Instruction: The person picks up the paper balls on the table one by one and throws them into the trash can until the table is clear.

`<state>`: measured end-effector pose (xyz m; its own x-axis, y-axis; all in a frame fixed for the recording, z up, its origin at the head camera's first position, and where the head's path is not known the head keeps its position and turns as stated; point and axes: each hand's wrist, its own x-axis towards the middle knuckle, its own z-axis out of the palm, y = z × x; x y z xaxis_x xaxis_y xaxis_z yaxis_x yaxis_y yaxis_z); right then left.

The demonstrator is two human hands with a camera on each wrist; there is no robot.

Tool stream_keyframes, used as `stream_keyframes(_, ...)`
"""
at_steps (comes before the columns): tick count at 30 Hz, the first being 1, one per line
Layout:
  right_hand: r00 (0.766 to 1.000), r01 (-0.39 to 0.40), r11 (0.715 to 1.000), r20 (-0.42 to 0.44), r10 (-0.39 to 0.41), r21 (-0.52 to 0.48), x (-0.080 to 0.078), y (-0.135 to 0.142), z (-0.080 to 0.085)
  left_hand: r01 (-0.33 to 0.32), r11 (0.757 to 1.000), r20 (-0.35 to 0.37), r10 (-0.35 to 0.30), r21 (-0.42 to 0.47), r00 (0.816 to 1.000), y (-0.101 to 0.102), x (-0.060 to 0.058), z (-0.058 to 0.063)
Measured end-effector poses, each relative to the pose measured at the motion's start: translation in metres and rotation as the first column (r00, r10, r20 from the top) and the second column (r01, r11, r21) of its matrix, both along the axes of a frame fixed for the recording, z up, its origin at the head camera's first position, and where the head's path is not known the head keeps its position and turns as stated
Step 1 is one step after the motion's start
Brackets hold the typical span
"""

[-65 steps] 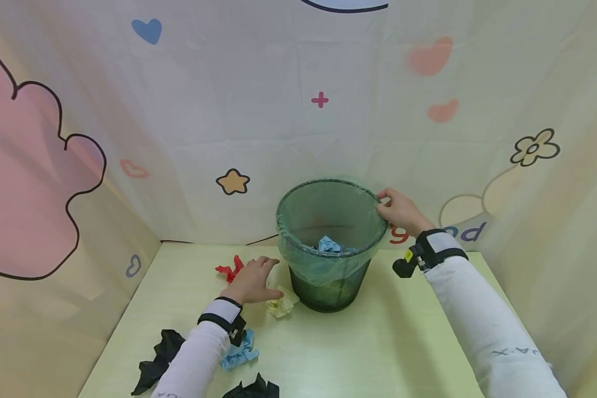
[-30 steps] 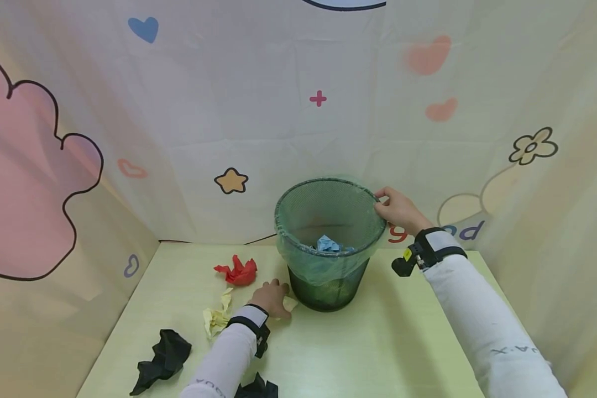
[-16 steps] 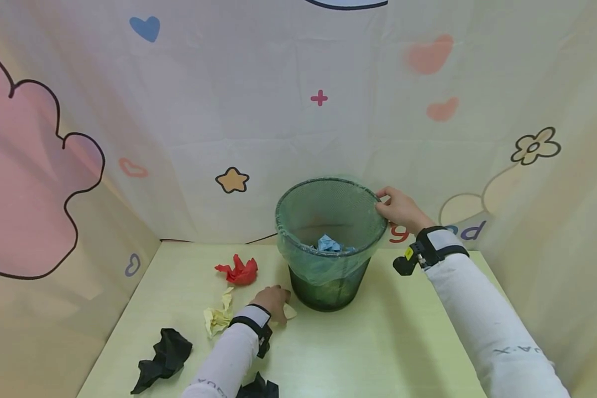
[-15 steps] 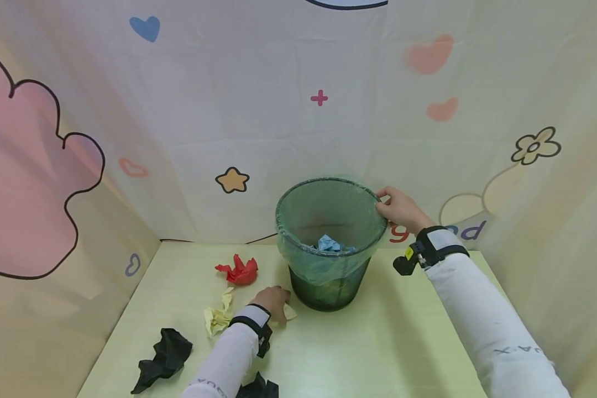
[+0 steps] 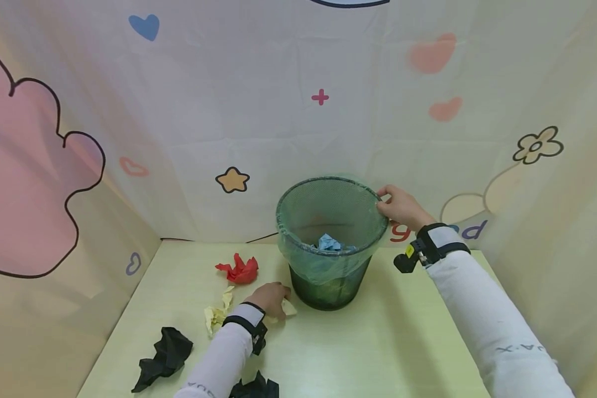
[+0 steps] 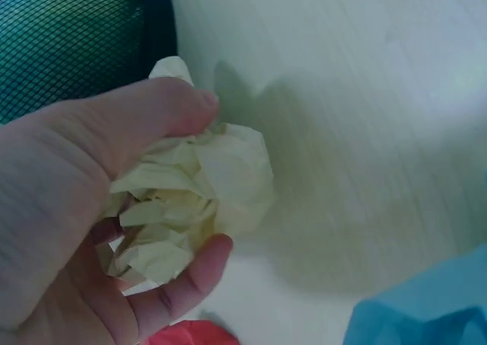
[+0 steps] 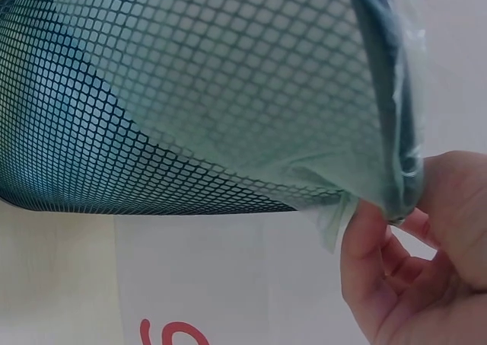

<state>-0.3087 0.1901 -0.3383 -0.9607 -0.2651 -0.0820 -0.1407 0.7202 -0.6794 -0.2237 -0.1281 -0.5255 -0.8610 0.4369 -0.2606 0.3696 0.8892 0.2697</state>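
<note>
My left hand (image 5: 270, 300) is just left of the bin's base and grips a crumpled yellow paper (image 6: 236, 170) between thumb and curled fingers. Most of that paper is hidden by the hand in the head view. On the right, my right hand (image 5: 403, 207) pinches the rim of a mesh wastebasket (image 5: 328, 293), with the thin green liner bag (image 7: 251, 78) folded over the edge. Crumpled blue paper (image 5: 329, 243) lies inside the basket.
Left of the basket lie a red crumpled paper (image 5: 239, 270), another yellow one (image 5: 216, 317) and black ones (image 5: 165, 356), (image 5: 256, 387). A blue paper (image 6: 422, 307) shows in the left wrist view. A printed curtain (image 5: 278, 83) hangs behind the table.
My left hand has come down and right from beside the red paper, and its fingers have taken hold of the yellow paper. The right hand has stayed at the basket's rim.
</note>
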Motion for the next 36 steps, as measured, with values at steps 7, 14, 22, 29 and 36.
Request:
stream_keyframes(7, 1.0, -0.003, 1.0, -0.006, 0.002, -0.008, 0.001, 0.0, 0.001, 0.029, 0.998, -0.041, -0.027, 0.05, 0.999, -0.007, -0.003, 0.006)
stream_keyframes(14, 1.0, -0.008, 1.0, -0.012, 0.008, -0.006, 0.002, -0.002, 0.003, 0.038, 0.997, -0.073, -0.033, 0.066, 0.997, -0.017, -0.005, 0.014)
stream_keyframes(22, 1.0, -0.017, 1.0, -0.015, 0.017, -0.006, 0.003, -0.001, 0.004, 0.027, 0.998, -0.103, -0.02, 0.063, 0.994, -0.026, -0.002, 0.03)
stream_keyframes(29, 1.0, -0.013, 1.0, -0.02, 0.013, -0.013, 0.001, -0.001, 0.001, 0.008, 0.997, -0.164, 0.005, 0.082, 0.987, -0.038, -0.001, 0.041)
stream_keyframes(36, 1.0, -0.013, 1.0, -0.022, 0.013, -0.017, 0.002, -0.001, 0.0, 0.011, 0.995, -0.245, 0.013, 0.098, 0.969, -0.048, 0.001, 0.062)
